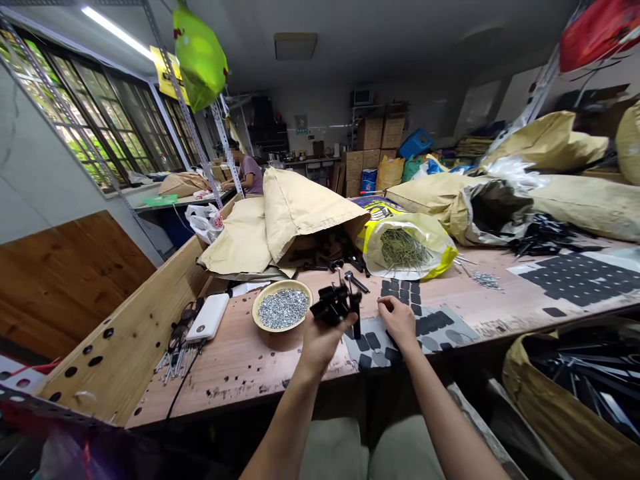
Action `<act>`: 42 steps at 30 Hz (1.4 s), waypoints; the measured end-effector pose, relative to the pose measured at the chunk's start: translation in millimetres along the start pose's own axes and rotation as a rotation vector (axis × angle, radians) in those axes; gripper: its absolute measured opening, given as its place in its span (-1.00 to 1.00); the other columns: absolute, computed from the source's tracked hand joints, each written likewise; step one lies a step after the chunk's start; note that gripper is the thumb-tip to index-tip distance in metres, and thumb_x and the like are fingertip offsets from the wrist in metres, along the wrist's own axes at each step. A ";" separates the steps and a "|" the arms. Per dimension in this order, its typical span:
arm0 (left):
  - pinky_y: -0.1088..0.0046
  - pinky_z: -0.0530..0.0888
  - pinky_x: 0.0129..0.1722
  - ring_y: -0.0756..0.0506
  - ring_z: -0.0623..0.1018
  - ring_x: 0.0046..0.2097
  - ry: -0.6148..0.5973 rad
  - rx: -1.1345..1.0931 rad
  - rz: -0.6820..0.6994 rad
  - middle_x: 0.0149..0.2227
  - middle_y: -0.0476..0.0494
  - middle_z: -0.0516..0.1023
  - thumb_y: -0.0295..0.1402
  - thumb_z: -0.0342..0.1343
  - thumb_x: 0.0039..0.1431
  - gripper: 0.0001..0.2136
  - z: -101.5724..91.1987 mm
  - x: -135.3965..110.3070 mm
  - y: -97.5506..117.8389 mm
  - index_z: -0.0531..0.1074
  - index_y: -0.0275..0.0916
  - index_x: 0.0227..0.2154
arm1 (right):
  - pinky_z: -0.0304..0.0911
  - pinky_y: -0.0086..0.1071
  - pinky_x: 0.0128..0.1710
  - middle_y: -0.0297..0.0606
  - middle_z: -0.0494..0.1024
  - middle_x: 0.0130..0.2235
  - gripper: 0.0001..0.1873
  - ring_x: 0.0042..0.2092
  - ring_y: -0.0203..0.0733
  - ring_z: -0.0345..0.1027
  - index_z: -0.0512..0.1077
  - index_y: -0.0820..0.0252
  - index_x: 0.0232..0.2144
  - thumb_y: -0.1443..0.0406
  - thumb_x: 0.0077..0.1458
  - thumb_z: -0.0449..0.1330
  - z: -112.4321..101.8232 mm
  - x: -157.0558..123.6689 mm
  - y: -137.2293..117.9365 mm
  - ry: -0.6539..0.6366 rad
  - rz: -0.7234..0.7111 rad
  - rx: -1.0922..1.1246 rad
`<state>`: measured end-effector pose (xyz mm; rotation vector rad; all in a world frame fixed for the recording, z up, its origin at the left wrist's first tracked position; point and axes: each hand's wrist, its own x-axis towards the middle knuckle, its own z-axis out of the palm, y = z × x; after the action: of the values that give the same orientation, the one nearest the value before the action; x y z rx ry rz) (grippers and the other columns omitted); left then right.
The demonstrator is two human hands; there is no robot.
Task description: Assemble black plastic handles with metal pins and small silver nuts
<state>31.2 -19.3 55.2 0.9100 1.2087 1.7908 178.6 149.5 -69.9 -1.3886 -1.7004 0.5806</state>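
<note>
My left hand (321, 343) is closed round a bunch of black plastic parts (331, 305), held above the front of the bench. Just right of it, my right hand (400, 321) hovers over or rests on a grey sheet of black stick-on pads (369, 342); I cannot tell which. Its thumb and forefinger are pinched together, and whatever lies between them is too small to make out. Beyond the right fingertips are rows of black pads (404, 288). A bowl of small silvery metal pieces (283, 308) stands left of my left hand. Loose black parts (356, 281) lie behind the hands.
A large paper sack (305, 207) opens toward me, beside a bag of thin metal rods (406, 250). At left lie a white power bank (209, 316) and sunglasses (179, 333) by a wooden side board (120, 340). Another person (250, 175) sits in the background.
</note>
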 end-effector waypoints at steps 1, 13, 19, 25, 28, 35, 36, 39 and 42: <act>0.14 0.52 0.10 -0.25 0.65 -0.06 -0.027 -0.002 0.007 -0.15 -0.26 0.69 -0.32 0.51 -0.22 -0.59 -0.3 0.3 1.0 0.63 -0.29 -0.24 | 0.24 -0.17 -0.06 -0.27 0.62 -0.35 -0.67 -0.23 -0.05 0.49 0.54 0.08 -0.33 0.10 0.02 0.04 -0.2 0.1 -0.1 -0.002 0.000 -0.001; 0.06 0.50 0.14 -0.27 0.64 -0.01 0.033 0.038 0.082 -0.12 -0.25 0.69 -0.32 0.47 -0.11 -0.66 -3.2 -13.7 3.6 0.63 -0.27 -0.22 | 0.24 -0.17 -0.06 -0.22 0.64 -0.31 -0.63 -0.20 -0.02 0.48 0.56 0.10 -0.31 0.07 0.01 0.05 -0.3 -1.0 2.4 0.000 0.016 -0.004; 0.03 0.46 0.19 -0.29 0.62 0.04 0.008 0.109 0.098 -0.07 -0.29 0.67 -0.34 0.45 -0.10 -0.67 -8.1 -12.9 12.0 0.62 -0.29 -0.22 | 0.24 -0.15 -0.06 -0.23 0.62 -0.34 -0.62 -0.22 -0.01 0.47 0.57 0.09 -0.31 0.06 -0.01 0.06 -1.5 -0.9 4.2 -0.013 0.021 -0.006; 0.09 0.45 0.21 -0.30 0.58 0.11 -0.059 0.178 0.111 -0.02 -0.27 0.66 -0.34 0.47 -0.15 -0.66 -19.0 -18.1 8.4 0.62 -0.27 -0.25 | 0.25 -0.15 -0.05 -0.22 0.62 -0.34 -0.63 -0.23 -0.03 0.47 0.57 0.09 -0.32 0.06 0.00 0.07 -0.3 0.5 5.1 -0.010 0.019 -0.015; 0.07 0.42 0.23 -0.28 0.58 0.11 0.042 0.064 0.005 -0.05 -0.26 0.67 -0.30 0.48 -0.14 -0.61 -23.0 -16.9 8.5 0.60 -0.28 -0.19 | 0.25 -0.14 -0.05 -0.22 0.62 -0.33 -0.63 -0.22 -0.03 0.47 0.57 0.09 -0.31 0.06 0.01 0.06 -0.3 0.1 4.3 -0.003 0.016 -0.016; 0.09 0.45 0.21 -0.31 0.56 0.14 0.047 -0.051 -0.064 -0.03 -0.28 0.66 -0.34 0.53 -0.26 -0.49 -17.3 -16.0 10.9 0.59 -0.29 -0.15 | 0.26 -0.16 -0.08 -0.24 0.61 -0.35 -0.62 -0.24 -0.03 0.47 0.57 0.08 -0.30 0.06 0.01 0.05 -0.6 -0.6 4.7 -0.015 0.024 -0.023; 0.09 0.46 0.19 -0.30 0.58 0.11 0.056 -0.065 -0.075 -0.07 -0.27 0.67 -0.34 0.53 -0.26 -0.50 -16.4 -16.3 11.4 0.59 -0.30 -0.17 | 0.26 -0.16 -0.08 -0.24 0.61 -0.35 -0.62 -0.24 -0.03 0.47 0.57 0.08 -0.31 0.06 0.00 0.05 -0.6 -0.5 4.8 -0.018 0.025 -0.026; 0.09 0.43 0.22 -0.30 0.57 0.13 -0.030 -0.043 -0.071 -0.10 -0.26 0.68 -0.35 0.52 -0.22 -0.55 -15.1 -16.2 13.0 0.60 -0.29 -0.19 | 0.26 -0.16 -0.08 -0.23 0.62 -0.34 -0.62 -0.24 -0.03 0.47 0.57 0.09 -0.32 0.05 0.00 0.06 -0.6 -0.1 5.5 -0.025 0.025 -0.034; 0.02 0.37 0.27 -0.29 0.59 0.09 0.102 0.000 -0.134 -0.11 -0.26 0.69 -0.36 0.53 -0.24 -0.56 -15.6 -13.1 13.8 0.61 -0.29 -0.21 | 0.25 -0.16 -0.08 -0.24 0.62 -0.33 -0.60 -0.21 -0.01 0.47 0.57 0.08 -0.29 0.05 0.01 0.05 -0.3 0.3 7.2 -0.026 0.030 -0.038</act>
<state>20.5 -40.4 62.0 0.7275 1.3028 1.7477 182.8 151.7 -75.3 -1.4410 -1.7219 0.5881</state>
